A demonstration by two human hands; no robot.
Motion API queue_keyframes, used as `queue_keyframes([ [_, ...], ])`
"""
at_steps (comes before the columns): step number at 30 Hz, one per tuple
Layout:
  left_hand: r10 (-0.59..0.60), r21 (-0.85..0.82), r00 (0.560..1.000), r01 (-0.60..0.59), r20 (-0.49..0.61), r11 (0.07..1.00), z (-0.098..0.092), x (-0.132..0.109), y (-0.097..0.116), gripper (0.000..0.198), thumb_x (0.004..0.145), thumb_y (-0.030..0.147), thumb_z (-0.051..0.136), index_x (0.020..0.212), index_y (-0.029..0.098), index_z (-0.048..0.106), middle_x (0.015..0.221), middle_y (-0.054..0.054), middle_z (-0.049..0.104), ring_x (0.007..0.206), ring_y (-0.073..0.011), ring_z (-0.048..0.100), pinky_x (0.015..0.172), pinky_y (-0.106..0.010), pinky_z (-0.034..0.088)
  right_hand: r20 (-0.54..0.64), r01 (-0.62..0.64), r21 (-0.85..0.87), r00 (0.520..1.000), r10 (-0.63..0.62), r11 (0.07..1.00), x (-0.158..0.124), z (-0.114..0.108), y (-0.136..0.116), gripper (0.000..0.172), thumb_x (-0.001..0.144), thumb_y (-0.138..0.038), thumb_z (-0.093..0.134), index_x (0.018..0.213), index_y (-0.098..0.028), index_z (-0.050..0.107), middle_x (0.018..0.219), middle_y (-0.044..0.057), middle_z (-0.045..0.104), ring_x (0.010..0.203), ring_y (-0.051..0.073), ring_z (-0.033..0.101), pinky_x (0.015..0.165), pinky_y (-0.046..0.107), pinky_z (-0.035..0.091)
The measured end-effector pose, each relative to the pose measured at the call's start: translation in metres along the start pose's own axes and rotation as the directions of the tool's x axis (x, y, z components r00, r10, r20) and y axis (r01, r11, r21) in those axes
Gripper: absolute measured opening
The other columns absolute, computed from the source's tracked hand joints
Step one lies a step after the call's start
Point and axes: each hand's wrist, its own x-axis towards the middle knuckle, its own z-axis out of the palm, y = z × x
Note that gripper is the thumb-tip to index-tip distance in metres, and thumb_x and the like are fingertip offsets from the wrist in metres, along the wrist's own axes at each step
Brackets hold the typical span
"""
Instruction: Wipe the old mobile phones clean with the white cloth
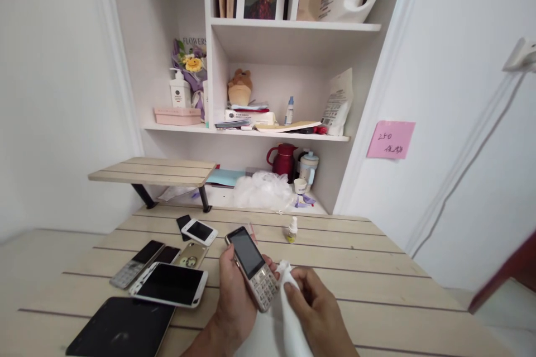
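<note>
Head view, left hand point(234, 301) gripping keypad phone point(251, 267), right hand point(314, 304) pinching a white cloth or tissue point(293, 329)

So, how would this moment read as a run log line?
left hand: holds gold keypad phone | right hand: pinches white cloth | nearby: small dropper bottle

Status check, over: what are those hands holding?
Left hand holds gold keypad phone. Right hand pinches white cloth beside it. White smartphone lies nearby on wooden table.
</note>
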Motion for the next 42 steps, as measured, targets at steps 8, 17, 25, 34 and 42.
queue_keyframes([
  [8,-0.06,0.135,0.998,0.064,-0.03,0.989,-0.016,0.007,-0.013,0.038,0.081,0.049,0.053,0.071,0.014,0.065,0.065,-0.009,0.068,0.06,-0.0225,0.065,0.057,-0.032,0.05,0.218,0.611,-0.207,0.79,-0.572,0.764,-0.017,0.012,-0.003,0.026,0.094,-0.021,0.049,0.113,-0.025,0.066,0.091,0.007,0.067,0.078,0.018,0.067,0.071,0.026,0.054],
  [17,-0.157,0.174,0.986,0.147,0.047,0.974,-0.01,0.002,-0.014,0.043,0.083,0.051,0.047,0.074,0.012,0.064,0.073,-0.011,0.069,0.057,-0.0204,0.063,0.053,-0.029,0.047,0.179,0.527,-0.391,0.848,-0.499,0.755,-0.007,-0.004,-0.006,0.038,0.098,-0.018,0.04,0.13,-0.024,0.058,0.086,0.007,0.058,0.074,0.018,0.063,0.068,0.028,0.054],
  [25,-0.191,0.23,0.981,0.196,-0.045,0.953,-0.008,0.002,-0.014,0.043,0.084,0.055,0.053,0.077,0.014,0.063,0.068,-0.008,0.067,0.056,-0.0191,0.062,0.055,-0.029,0.048,0.391,0.675,-0.379,0.736,-0.552,0.633,-0.012,-0.002,-0.004,0.035,0.094,-0.018,0.05,0.124,-0.029,0.063,0.083,0.004,0.059,0.067,0.016,0.06,0.058,0.024,0.05],
  [34,-0.241,0.181,0.97,0.241,-0.019,0.953,-0.011,0.005,-0.015,0.03,0.084,0.041,0.053,0.069,0.016,0.061,0.056,-0.004,0.063,0.05,-0.0171,0.06,0.051,-0.026,0.045,0.27,0.694,-0.32,0.719,-0.64,0.645,-0.008,-0.001,-0.008,0.034,0.094,-0.009,0.044,0.124,-0.022,0.056,0.097,0.009,0.063,0.085,0.018,0.067,0.075,0.027,0.057],
  [42,-0.362,0.224,0.921,0.325,0.146,0.919,-0.009,0.002,-0.02,0.026,0.087,0.04,0.057,0.073,0.018,0.058,0.057,0.001,0.061,0.05,-0.0134,0.058,0.051,-0.023,0.041,0.166,0.608,-0.412,0.783,-0.6,0.679,-0.003,-0.007,-0.007,0.024,0.094,-0.014,0.047,0.113,-0.021,0.058,0.094,0.008,0.066,0.083,0.02,0.068,0.072,0.031,0.058],
])
